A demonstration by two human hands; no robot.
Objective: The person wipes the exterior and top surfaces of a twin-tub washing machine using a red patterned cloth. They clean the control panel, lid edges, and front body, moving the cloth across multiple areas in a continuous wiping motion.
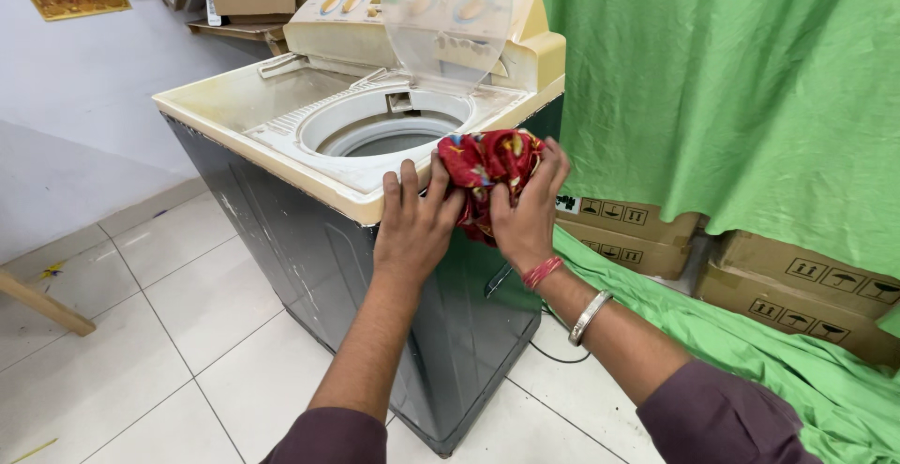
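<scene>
Red cloth (486,175) with a yellow and blue print sits bunched at the front right corner of the washing machine (281,136), half on the cream top deck and half hanging down over the dark front panel. You have both hands on it. Your right hand (527,216) has a clenched grip on the bundle, fingers curled over its outer side. Your left hand (413,220) lies flatter, fingers spread on the machine's front edge with the thumb side pressed against the cloth, so it steadies more than it grasps.

By the look of it, you are at the gathering stage: the cloth is collected at the rim, not yet in the round tub opening (386,127), which stands open just behind your hands with the clear lid (442,14) tipped up. Getting it in would call for a lift over the raised rim and a short carry away from you, with the trailing lower part kept clear of the edge.

The bundle has no true point. Its long axis runs roughly up and down, the fuller end on the deck, the narrower tail hanging toward the tiled floor (141,333).
</scene>
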